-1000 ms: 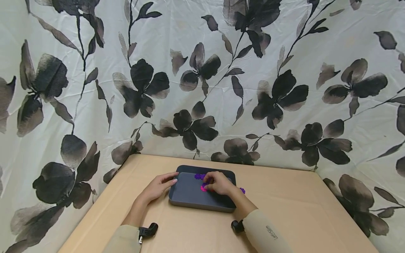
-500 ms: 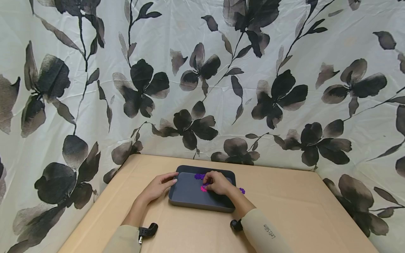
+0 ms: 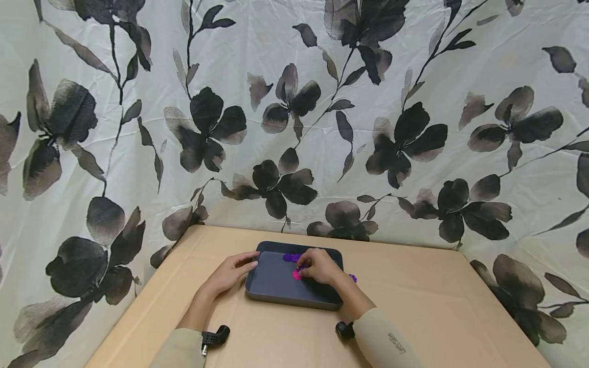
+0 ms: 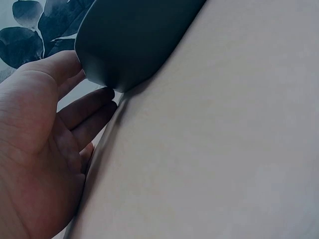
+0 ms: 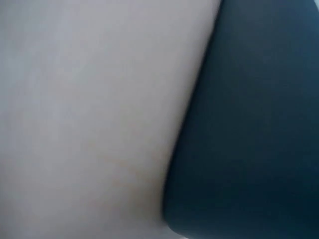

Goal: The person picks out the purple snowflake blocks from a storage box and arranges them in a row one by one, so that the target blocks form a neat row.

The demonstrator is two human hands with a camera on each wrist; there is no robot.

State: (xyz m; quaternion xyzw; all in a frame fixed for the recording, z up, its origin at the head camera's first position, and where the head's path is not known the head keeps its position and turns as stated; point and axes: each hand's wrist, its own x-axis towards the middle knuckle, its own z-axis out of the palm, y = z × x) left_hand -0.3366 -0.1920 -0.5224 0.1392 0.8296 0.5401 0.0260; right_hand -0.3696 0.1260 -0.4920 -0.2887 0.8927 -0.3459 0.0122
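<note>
Head view, and it's nearly a freeze: against a second ago, hardly anything shifts! The right hand [image 3: 319, 266] pinches a small purple piece [image 3: 300, 267] right by the pink piece [image 3: 296, 275], inside the gray tray [image 3: 271, 280]; the left hand [image 3: 228, 274], fingers loose, touches the tray's left edge. A purple cluster [image 3: 291, 257] sits beyond, unmoved.

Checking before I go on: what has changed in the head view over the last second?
Nothing has visibly moved, been gripped or let go. The left hand stays at the left end of the tray, the right hand at the pink piece; the purple piece right of the tray stays put.
</note>
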